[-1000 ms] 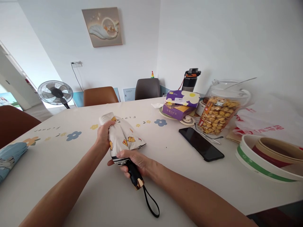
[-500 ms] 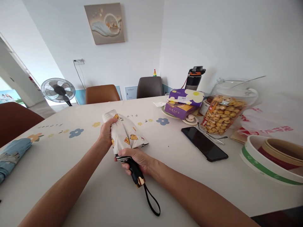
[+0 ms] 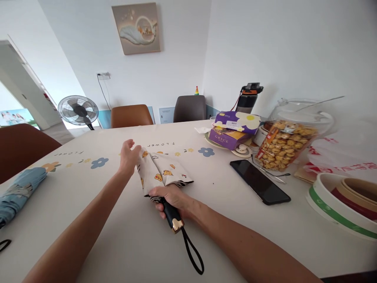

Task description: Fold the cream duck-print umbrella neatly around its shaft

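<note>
one white umbrella [image 3: 165, 169], one handle [image 3: 172, 216] in right hand [image 3: 173, 196], fingers wrapped, left hand [image 3: 129, 157], thumb apart from fingers, one phone [image 3: 259, 181]

Between the left hand [image 3: 129, 158] and the blue umbrella [image 3: 25, 190], a hand can pass low over the table [image 3: 79, 188]. Right of the white umbrella [image 3: 156, 169] a lane runs to the phone [image 3: 260, 181]; beyond, boxes [image 3: 228, 138], jar [image 3: 290, 143] and rolls [image 3: 338, 206] block the way.
</note>
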A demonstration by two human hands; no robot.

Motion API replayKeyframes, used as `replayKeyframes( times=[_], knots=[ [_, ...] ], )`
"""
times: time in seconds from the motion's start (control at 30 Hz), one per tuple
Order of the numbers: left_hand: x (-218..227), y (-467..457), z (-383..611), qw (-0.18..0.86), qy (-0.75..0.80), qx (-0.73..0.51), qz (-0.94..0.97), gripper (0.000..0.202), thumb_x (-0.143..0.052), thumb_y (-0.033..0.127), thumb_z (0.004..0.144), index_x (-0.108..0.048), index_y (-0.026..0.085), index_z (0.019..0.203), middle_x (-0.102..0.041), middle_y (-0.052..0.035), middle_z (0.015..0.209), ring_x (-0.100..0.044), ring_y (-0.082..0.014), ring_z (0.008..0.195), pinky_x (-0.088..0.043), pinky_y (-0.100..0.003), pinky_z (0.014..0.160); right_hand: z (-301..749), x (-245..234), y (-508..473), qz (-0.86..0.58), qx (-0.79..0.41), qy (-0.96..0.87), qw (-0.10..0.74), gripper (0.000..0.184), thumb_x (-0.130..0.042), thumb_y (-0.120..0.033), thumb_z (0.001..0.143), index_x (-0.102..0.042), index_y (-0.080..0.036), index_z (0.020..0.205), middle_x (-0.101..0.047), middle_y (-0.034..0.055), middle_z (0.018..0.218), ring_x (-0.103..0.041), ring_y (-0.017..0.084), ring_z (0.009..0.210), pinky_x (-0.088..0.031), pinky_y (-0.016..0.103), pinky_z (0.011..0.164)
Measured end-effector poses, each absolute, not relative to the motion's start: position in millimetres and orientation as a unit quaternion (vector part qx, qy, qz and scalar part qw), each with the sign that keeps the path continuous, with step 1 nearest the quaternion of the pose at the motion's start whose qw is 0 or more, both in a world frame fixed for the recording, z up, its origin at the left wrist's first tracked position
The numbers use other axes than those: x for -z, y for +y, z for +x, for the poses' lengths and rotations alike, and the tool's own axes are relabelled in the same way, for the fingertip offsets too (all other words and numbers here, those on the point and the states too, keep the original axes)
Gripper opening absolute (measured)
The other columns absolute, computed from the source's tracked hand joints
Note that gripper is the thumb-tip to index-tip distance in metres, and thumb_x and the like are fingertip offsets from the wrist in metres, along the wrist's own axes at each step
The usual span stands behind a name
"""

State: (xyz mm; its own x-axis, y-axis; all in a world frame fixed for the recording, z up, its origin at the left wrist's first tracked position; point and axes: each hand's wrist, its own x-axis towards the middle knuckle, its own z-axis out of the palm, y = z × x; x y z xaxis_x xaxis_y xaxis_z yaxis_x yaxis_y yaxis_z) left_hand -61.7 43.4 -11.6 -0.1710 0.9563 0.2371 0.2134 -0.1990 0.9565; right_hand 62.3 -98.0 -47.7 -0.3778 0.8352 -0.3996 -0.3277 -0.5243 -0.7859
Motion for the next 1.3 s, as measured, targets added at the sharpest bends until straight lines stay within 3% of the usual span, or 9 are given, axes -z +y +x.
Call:
replayKeyframes(
  times=[0.1,0.23,0.3,0.47,0.67,0.77,1.0,1.2,1.3],
  knots=[
    [14.0,39.6,-57.5,0.244,0.501,-0.477,0.679,0.032,-0.060,0.029,0.067,-0.059,0.023,0.098,-0.056,-0.0074,0.119,-0.045,-0.0279,0.116,-0.030,-0.040,0.098,61.9,45.8,-98.5,-0.436,-0.769,-0.321,0.340,0.021,-0.067,-0.026,0.067,-0.049,-0.016,0.069,-0.045,-0.0043,0.056,-0.043,0.007,0.042,-0.044,0.022,0.034],
    [20.2,28.9,-50.3,0.204,0.480,-0.297,0.800,0.012,-0.061,0.035,0.066,-0.061,0.024,0.070,-0.067,-0.0054,0.083,-0.056,-0.0299,0.095,-0.027,-0.042,0.097,60.7,47.1,-98.3,-0.455,-0.754,-0.355,0.314,0.026,-0.070,-0.026,0.064,-0.051,-0.016,0.077,-0.048,-0.0040,0.056,-0.046,0.008,0.041,-0.046,0.023,0.033],
    [22.7,26.8,-50.7,0.196,0.475,-0.223,0.828,0.020,-0.058,0.041,0.069,-0.058,0.023,0.060,-0.066,-0.0058,0.072,-0.059,-0.0302,0.086,-0.031,-0.042,0.091,60.0,47.9,-98.5,-0.456,-0.747,-0.369,0.313,0.027,-0.069,-0.026,0.064,-0.050,-0.016,0.080,-0.049,-0.0041,0.055,-0.047,0.009,0.041,-0.046,0.023,0.034],
    [20.9,35.5,-61.7,0.056,0.508,-0.184,0.839,0.026,-0.048,0.044,0.076,-0.060,0.021,0.078,-0.063,-0.0134,0.106,-0.050,-0.0342,0.110,-0.026,-0.046,0.096,58.7,45.3,-102.0,-0.478,-0.725,-0.416,0.271,0.027,-0.069,-0.028,0.064,-0.046,-0.016,0.074,-0.048,-0.0047,0.048,-0.048,0.009,0.038,-0.044,0.021,0.033],
    [16.3,46.2,-77.7,0.091,0.581,-0.107,0.802,0.030,-0.051,0.049,0.069,-0.058,0.021,0.060,-0.066,-0.0118,0.073,-0.059,-0.0318,0.078,-0.038,-0.041,0.077,57.5,46.0,-106.3,-0.481,-0.701,-0.477,0.222,0.024,-0.065,-0.031,0.066,-0.047,-0.018,0.074,-0.051,-0.0039,0.045,-0.047,0.011,0.033,-0.040,0.021,0.030],
    [14.5,46.1,-79.3,0.106,0.551,-0.081,0.824,0.027,-0.050,0.048,0.069,-0.060,0.024,0.061,-0.066,-0.0079,0.071,-0.058,-0.0271,0.070,-0.039,-0.036,0.069,57.5,46.8,-106.1,-0.493,-0.693,-0.476,0.222,0.026,-0.065,-0.032,0.065,-0.047,-0.018,0.078,-0.052,-0.0038,0.044,-0.046,0.011,0.033,-0.038,0.020,0.030],
    [12.7,43.6,-76.8,0.180,0.522,-0.157,0.819,0.013,-0.059,0.038,0.058,-0.065,0.026,0.061,-0.065,-0.0016,0.067,-0.054,-0.0208,0.063,-0.034,-0.028,0.058,57.8,40.1,-107.1,-0.503,-0.689,-0.469,0.229,0.025,-0.064,-0.028,0.065,-0.045,-0.019,0.079,-0.051,-0.0048,0.043,-0.047,0.010,0.033,-0.035,0.018,0.030],
    [10.5,41.5,-69.9,0.214,0.532,-0.272,0.773,0.020,-0.056,0.040,0.066,-0.068,0.024,0.069,-0.064,-0.0010,0.068,-0.053,-0.0201,0.068,-0.034,-0.028,0.059,58.0,42.1,-105.9,-0.502,-0.701,-0.449,0.233,0.022,-0.064,-0.029,0.066,-0.047,-0.018,0.074,-0.050,-0.0042,0.042,-0.046,0.010,0.033,-0.036,0.019,0.030],
    [5.8,40.1,-68.6,0.302,0.511,-0.349,0.725,0.019,-0.059,0.037,0.064,-0.065,0.020,0.069,-0.062,-0.0002,0.065,-0.051,-0.0165,0.063,-0.036,-0.026,0.059,58.7,45.7,-104.3,-0.493,-0.711,-0.437,0.247,0.027,-0.067,-0.032,0.064,-0.047,-0.017,0.073,-0.051,-0.0038,0.045,-0.047,0.010,0.034,-0.041,0.021,0.032]
  ],
)
